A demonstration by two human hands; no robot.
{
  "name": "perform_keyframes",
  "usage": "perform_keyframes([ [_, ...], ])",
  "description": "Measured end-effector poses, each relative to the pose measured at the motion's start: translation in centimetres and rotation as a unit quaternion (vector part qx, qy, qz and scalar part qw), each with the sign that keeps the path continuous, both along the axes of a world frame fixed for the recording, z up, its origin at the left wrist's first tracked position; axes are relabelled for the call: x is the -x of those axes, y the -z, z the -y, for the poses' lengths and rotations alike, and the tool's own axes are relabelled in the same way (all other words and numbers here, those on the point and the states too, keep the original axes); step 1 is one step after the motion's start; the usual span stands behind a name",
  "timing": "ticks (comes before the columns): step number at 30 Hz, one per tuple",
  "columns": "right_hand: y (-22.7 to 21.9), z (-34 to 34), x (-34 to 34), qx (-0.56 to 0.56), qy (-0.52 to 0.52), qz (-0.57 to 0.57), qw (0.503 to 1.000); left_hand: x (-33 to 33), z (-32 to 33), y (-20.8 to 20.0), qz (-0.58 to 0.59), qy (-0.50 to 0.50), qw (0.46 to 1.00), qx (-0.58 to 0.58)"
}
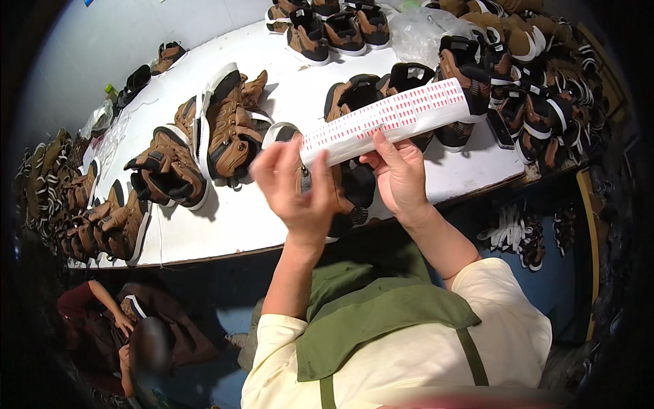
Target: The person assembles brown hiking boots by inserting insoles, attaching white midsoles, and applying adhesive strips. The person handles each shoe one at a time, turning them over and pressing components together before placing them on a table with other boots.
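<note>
A long white sheet of small red-printed stickers (402, 109), curled like a loose roll, stretches above the table in front of me. My right hand (400, 176) grips its lower edge, the thumb pressed on the printed face. Close to the sheet's left end is my left hand (293, 187), slightly blurred, with thumb and fingers apart. Whether a small sticker clings to its fingertips is too smeared to tell. Beneath the sheet and hands stand brown and black shoes (351, 95), partly covered by them. Left of my left hand, more brown shoes (228, 140) stand or lean together.
The white table (238, 232) carries shoe piles at its left and right ends (88, 225). Clear plastic bags (426, 34) lie at the back. Below the table's front edge, at lower left, another person (126, 327) works with both hands. More shoes (514, 235) are under the right side.
</note>
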State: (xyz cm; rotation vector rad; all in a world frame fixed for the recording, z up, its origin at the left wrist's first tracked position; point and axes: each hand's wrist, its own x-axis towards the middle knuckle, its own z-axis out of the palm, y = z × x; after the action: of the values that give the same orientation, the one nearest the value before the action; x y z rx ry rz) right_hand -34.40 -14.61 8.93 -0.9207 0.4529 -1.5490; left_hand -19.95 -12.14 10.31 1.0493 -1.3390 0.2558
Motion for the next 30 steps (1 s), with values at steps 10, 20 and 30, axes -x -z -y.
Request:
perform_keyframes([
  [10,-0.2,-0.8,-0.7,0.032,-0.016,-0.003,0.999,1.8,0.9,0.3,-0.002,0.105,0.994,-0.025],
  [20,-0.1,-1.0,-0.8,0.04,-0.031,0.022,0.998,2.0,0.6,0.1,-0.03,0.142,0.988,-0.043],
  [30,1.1,-1.3,-0.1,0.019,-0.012,0.057,0.998,3.6,0.4,0.9,-0.035,0.168,0.984,-0.053],
])
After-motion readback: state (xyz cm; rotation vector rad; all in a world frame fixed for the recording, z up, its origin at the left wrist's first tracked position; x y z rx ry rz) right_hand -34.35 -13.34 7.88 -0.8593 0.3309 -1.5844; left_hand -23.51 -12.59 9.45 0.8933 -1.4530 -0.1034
